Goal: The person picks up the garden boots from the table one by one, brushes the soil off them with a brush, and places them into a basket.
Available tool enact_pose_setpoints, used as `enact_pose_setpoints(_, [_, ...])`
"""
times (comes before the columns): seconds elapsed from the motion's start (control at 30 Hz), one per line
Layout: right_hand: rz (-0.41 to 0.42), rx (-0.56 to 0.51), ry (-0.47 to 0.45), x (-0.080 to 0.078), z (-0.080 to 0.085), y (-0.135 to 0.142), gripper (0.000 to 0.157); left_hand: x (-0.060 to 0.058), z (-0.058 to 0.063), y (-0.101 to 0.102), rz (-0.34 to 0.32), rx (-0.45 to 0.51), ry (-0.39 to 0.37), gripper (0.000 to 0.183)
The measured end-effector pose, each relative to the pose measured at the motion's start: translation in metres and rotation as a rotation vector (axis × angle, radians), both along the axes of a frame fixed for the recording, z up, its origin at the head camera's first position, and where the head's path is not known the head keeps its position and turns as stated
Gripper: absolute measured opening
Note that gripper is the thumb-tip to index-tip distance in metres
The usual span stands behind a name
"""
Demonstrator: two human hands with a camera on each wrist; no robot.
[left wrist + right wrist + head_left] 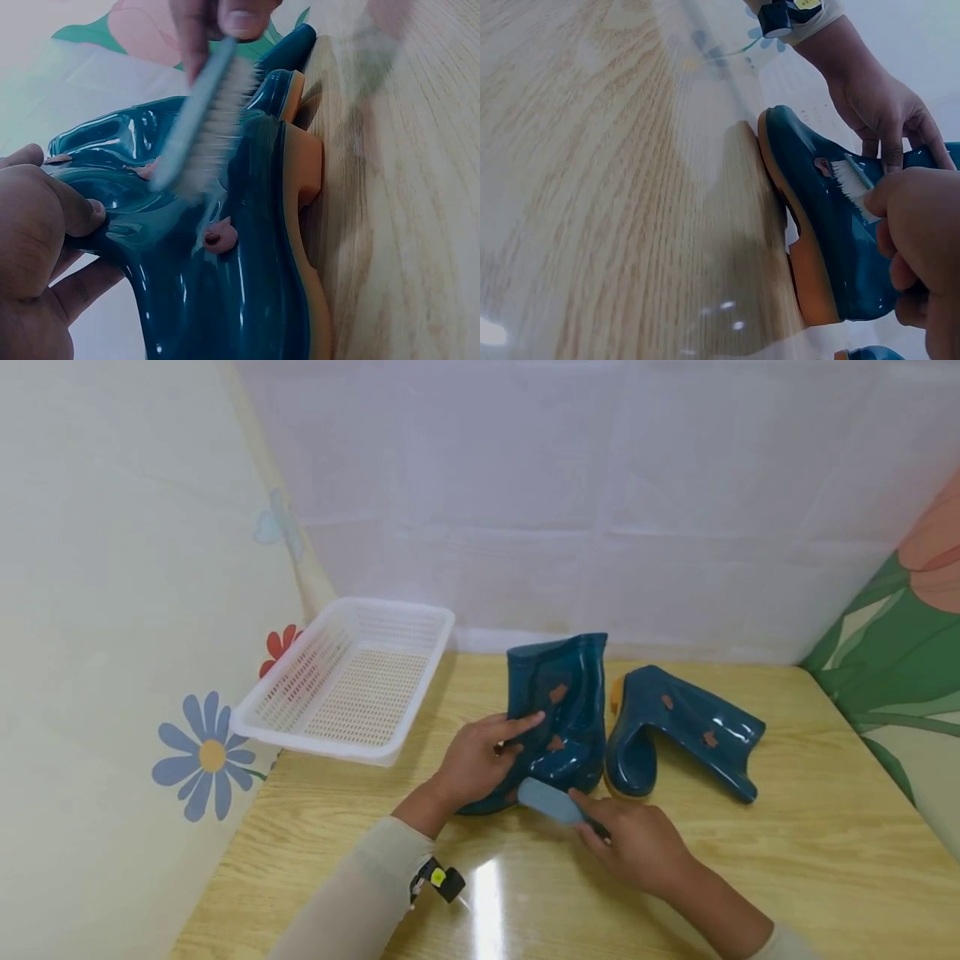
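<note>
A dark teal rubber boot (581,664) stands upright on the wooden table, its sole orange-tan. Brown mud-like patches (220,236) dot its side. My left hand (476,764) grips the boot at the front of its shaft, with the thumb on the near side and fingers behind. In my right hand (641,843) is a scrub brush (551,802) with a light blue back, held by its handle. Its white bristles (847,187) face the boot's foot, right beside a brown patch in the right wrist view.
A second teal boot (690,718) lies on its side to the right, also with brown patches. At the back left sits a white perforated plastic basket (390,752). A white cloth backdrop (510,510) rises behind the table (787,860).
</note>
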State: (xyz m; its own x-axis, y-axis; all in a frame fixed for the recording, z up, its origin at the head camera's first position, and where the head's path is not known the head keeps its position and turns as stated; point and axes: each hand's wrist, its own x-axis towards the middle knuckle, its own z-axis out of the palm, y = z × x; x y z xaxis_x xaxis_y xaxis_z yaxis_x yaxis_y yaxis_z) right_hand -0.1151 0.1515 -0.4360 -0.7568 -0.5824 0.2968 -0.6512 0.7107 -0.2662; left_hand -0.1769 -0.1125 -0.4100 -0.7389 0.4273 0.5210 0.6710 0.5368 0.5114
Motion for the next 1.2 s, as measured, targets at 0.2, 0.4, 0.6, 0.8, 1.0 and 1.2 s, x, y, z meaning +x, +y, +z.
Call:
enact_pose_setpoints(0.2, [0.032,-0.031,0.089,-0.003,0.001,-0.009,0.046,0.002,0.001,0.000,0.009,0.003,-0.023,0.057])
enact_pose_setpoints(0.4, [0.055,0.000,0.017,-0.003,-0.001,-0.010,0.043,0.000,-0.002,-0.001,0.000,0.017,-0.015,0.057])
enact_pose_setpoints(0.6, [0.007,0.007,-0.039,-0.002,0.000,0.000,0.045,-0.001,-0.002,-0.002,-0.004,0.028,0.006,0.058])
enact_pose_setpoints(0.8, [-0.024,-0.055,0.039,-0.003,0.003,-0.001,0.046,-0.002,-0.002,-0.002,-0.009,0.012,0.012,0.058])
enact_pose_setpoints(1.0, [0.007,-0.028,0.065,-0.006,0.001,-0.007,0.044,-0.001,-0.003,-0.001,-0.002,0.017,-0.002,0.058])
enact_pose_setpoints(1.2, [0.038,0.023,-0.070,-0.003,0.005,0.003,0.042,-0.001,-0.002,-0.002,-0.006,0.021,0.004,0.058])
